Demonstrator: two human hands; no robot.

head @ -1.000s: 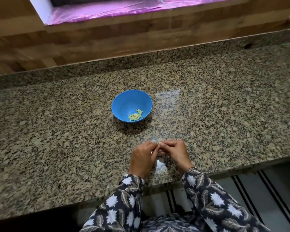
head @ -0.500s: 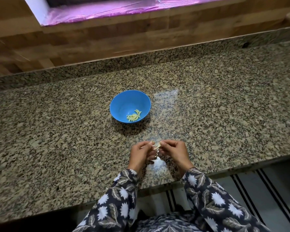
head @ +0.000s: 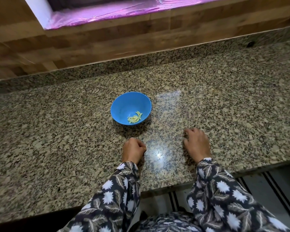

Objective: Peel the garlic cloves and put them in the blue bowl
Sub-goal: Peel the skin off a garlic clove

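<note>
The blue bowl (head: pixel 124 104) stands on the granite counter (head: pixel 57 139) and holds several peeled, pale yellow garlic cloves (head: pixel 135 118) at its near right side. My left hand (head: pixel 134 150) rests on the counter just in front of the bowl, fingers curled into a fist. The garlic clove it pinched a moment ago is hidden inside the fist. Further right, my right hand (head: pixel 197 144) lies palm down, its loosely bent fingertips touching the counter, with nothing visible in it.
The counter's front edge (head: pixel 174 186) runs just behind my wrists, with striped floor below at the right. A granite upstand and a wooden wall (head: pixel 107 44) close off the back. Glare marks the stone between my hands.
My hands were together, pinching and peeling one clove. They have parted: the right hand moved right and lies on the counter, the left closed into a fist.
</note>
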